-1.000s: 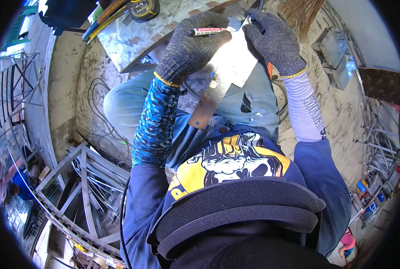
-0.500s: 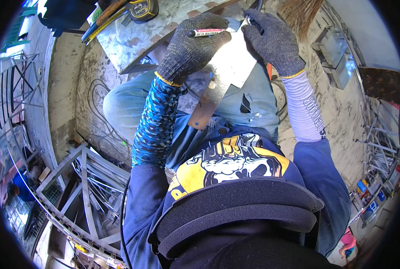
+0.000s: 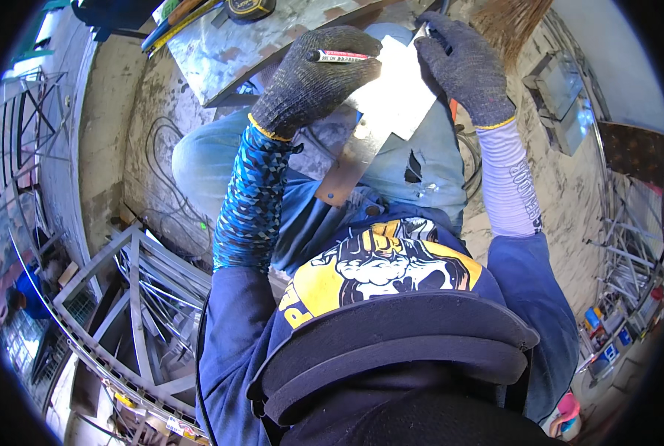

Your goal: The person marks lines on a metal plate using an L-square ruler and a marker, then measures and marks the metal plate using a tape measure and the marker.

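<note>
My left hand (image 3: 313, 82), in a dark knit glove with a yellow cuff, is closed around a white and red marker (image 3: 345, 56) with a dark end. It rests by the left edge of a bright, glare-washed metal sheet (image 3: 403, 97) above my thighs. A flat metal strip (image 3: 345, 171) with a small hole near its end slants out from beneath the sheet toward my lap. My gloved right hand (image 3: 466, 67) pinches the sheet's far right corner, where a pale pointed edge shows between thumb and fingers. Glare hides the marks, if any, on the sheet.
A worn metal-topped surface (image 3: 231, 56) lies ahead on the left, with a tape measure (image 3: 249, 7) at its far edge. Broom bristles (image 3: 507, 26) are beyond my right hand. Cables (image 3: 157, 160) lie on the floor; a metal frame (image 3: 135, 297) stands at left.
The whole view has shifted slightly. My right hand sits a little farther from my left, and more of the sheet shows between them. The marker stays in my left hand.
</note>
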`<action>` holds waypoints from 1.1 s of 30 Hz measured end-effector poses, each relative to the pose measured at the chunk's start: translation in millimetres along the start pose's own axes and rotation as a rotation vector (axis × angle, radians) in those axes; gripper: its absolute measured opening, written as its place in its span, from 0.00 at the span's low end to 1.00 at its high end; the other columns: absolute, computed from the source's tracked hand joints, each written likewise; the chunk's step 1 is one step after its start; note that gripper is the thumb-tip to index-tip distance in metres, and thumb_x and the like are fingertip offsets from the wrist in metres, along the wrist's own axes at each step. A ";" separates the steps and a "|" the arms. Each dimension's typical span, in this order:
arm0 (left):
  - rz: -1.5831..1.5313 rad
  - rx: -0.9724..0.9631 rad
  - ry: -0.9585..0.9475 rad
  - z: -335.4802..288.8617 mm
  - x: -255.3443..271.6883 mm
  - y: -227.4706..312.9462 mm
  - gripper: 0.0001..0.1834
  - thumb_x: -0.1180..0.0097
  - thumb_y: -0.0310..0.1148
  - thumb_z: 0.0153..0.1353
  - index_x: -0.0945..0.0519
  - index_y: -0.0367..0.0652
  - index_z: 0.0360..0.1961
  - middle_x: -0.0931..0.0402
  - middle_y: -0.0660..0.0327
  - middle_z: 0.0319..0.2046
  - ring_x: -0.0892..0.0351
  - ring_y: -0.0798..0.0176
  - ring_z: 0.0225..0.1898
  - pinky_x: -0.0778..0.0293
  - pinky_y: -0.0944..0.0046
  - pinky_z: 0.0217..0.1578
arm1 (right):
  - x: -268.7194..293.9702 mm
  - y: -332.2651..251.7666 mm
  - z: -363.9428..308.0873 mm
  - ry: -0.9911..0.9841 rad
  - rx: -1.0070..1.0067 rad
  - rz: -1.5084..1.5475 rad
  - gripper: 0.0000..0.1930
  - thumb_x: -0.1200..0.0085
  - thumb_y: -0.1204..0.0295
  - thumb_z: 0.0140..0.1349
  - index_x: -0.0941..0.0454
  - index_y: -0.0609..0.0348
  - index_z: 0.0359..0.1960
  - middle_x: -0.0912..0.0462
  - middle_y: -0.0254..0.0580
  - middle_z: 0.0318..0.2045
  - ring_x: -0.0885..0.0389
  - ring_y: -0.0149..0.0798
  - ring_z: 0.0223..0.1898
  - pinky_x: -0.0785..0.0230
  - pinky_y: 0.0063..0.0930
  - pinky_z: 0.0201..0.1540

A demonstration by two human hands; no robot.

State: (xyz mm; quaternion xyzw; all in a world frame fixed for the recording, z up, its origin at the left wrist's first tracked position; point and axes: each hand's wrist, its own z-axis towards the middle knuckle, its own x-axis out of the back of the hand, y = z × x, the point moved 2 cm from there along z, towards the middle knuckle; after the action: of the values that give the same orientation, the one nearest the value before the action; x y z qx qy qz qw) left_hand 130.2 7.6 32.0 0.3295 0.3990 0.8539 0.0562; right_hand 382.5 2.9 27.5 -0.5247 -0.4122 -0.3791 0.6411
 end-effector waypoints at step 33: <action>-0.275 0.645 -0.081 -63.4 17.5 39.7 0.18 0.26 0.35 0.58 0.13 0.40 0.48 0.12 0.57 0.43 0.14 0.66 0.43 0.19 0.63 0.47 | 3.9 -0.8 2.4 -0.027 -0.004 0.020 0.27 0.45 0.51 0.66 0.22 0.49 0.63 0.15 0.49 0.52 0.16 0.49 0.52 0.26 0.42 0.57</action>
State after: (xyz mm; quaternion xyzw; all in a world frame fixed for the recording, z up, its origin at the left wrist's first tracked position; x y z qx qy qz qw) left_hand 84.7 -53.8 40.2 0.3070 0.6864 0.6544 0.0795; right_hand 382.8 4.9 31.6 -0.5352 -0.4149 -0.3663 0.6382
